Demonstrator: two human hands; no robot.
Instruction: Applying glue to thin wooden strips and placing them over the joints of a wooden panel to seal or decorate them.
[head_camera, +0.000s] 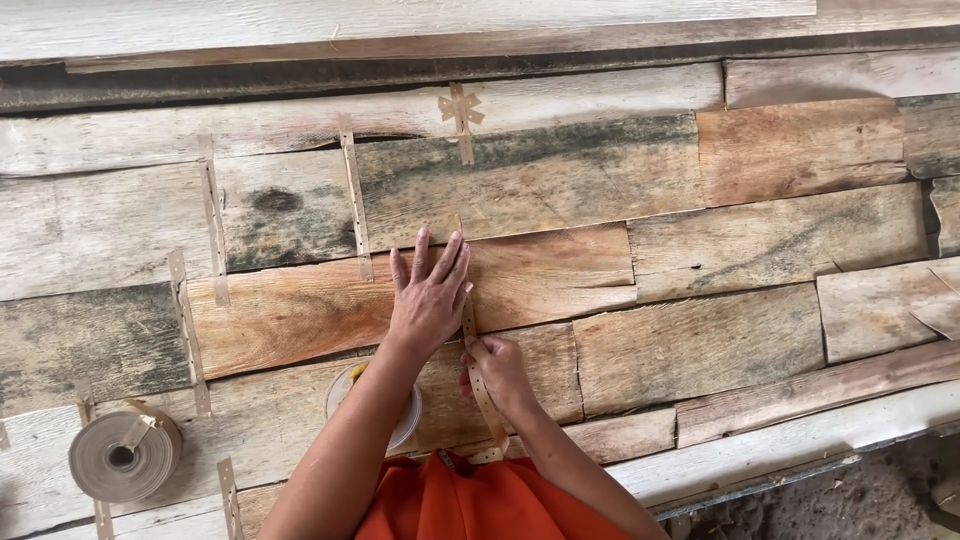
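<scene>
Left hand (430, 300) lies flat, fingers extended, on the veneer sheets (560, 270); right hand (495, 370) fingers pinch the perforated tape strip (472, 330).

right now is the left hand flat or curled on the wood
Flat: the left hand lies palm down, fingers spread, on the veneer sheet.
</scene>
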